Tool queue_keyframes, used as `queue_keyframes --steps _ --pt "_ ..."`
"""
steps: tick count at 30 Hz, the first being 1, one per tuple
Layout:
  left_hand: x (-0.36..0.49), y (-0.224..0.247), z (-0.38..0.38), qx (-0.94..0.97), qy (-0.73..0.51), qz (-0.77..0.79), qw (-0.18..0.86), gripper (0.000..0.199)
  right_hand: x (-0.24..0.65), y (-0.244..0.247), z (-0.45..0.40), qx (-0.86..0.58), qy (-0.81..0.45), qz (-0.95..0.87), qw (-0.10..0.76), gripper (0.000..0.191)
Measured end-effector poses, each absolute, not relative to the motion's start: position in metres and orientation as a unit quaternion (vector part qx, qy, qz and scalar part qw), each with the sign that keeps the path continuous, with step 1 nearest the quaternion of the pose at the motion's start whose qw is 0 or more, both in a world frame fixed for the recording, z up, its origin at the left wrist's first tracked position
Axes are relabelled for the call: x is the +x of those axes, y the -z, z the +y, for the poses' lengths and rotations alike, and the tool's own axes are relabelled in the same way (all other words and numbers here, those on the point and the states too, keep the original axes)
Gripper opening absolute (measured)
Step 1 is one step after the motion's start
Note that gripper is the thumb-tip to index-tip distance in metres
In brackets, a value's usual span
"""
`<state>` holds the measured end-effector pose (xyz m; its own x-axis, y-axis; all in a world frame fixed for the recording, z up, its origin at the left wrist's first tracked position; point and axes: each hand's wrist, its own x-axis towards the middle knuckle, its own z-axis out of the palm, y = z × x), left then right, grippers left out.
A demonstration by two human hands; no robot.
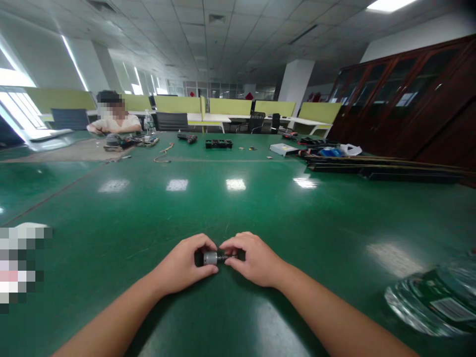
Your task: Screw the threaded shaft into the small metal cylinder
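Observation:
A small silver cylindrical part (pixel 210 258) with a dark, thin shaft-like piece (pixel 222 258) at its right end lies low at the front middle of the green table (pixel 156 208). My left hand (pixel 186 262) curves round the silver cylinder from the left, fingers and thumb at its sides. From the right, my right hand (pixel 256 258) closes its thumb and fingers round the dark piece. The fingertips of both hands are close together. The cylinder's left end sits in the shadow of my left palm.
A large clear bottle (pixel 435 297) lies at the right front. Long dark strips (pixel 345 164), a silver box (pixel 283 149), a black part (pixel 218 144) and a power tool (pixel 187 138) lie along the far side. A person (pixel 119 116) sits at the far left.

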<state>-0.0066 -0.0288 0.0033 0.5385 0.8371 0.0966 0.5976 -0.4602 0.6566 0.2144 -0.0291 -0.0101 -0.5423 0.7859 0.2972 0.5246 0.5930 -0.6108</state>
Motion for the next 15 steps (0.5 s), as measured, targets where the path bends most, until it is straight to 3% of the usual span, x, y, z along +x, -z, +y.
queue_keyframes --steps 15 --pt "-0.0045 -0.0028 -0.0284 0.83 -0.219 0.429 0.282 0.02 0.2096 0.0144 -0.0272 -0.387 -0.201 -0.864 0.251 0.014"
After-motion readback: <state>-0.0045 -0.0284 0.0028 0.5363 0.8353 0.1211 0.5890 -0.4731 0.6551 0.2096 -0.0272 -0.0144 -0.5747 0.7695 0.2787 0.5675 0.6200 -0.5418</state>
